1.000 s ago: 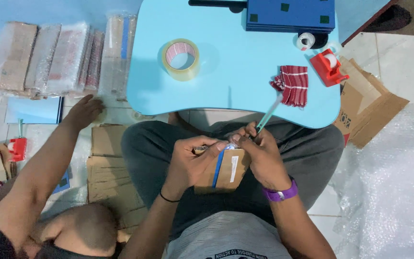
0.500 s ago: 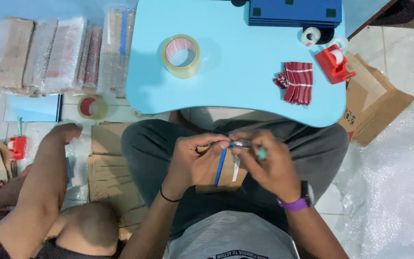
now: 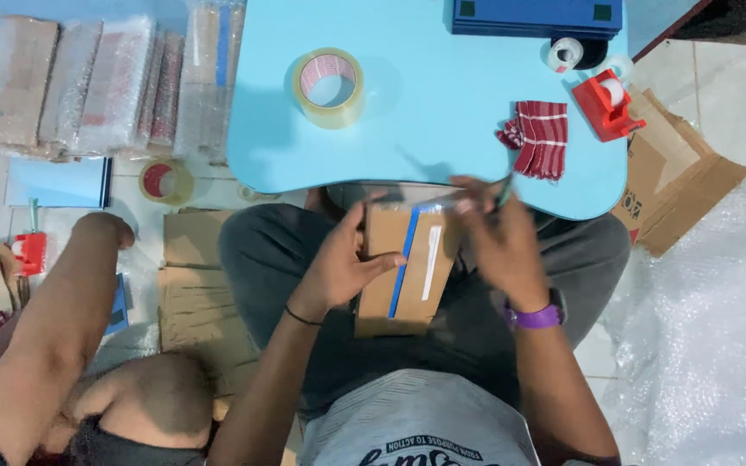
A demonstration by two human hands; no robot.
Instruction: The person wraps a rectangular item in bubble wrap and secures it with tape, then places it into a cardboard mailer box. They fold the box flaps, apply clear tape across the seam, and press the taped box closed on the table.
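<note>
Left hand (image 3: 338,263) grips the brown cardboard packet (image 3: 403,272) over the lap, fingers wrapped on its left edge. Right hand (image 3: 502,242), blurred, holds a slim teal tool (image 3: 504,192) pinched at the packet's top edge. Tape roll (image 3: 330,86) sits on the blue worktop (image 3: 442,103), well apart.

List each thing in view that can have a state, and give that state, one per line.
Brown cardboard box with blue stripe: held over lap, flap shut.
Left hand: gripping box.
Right hand: blurred, holding slim tool at box top.
Clear tape roll: lying flat on table.
Red tape dispenser: loaded, unused.
</note>
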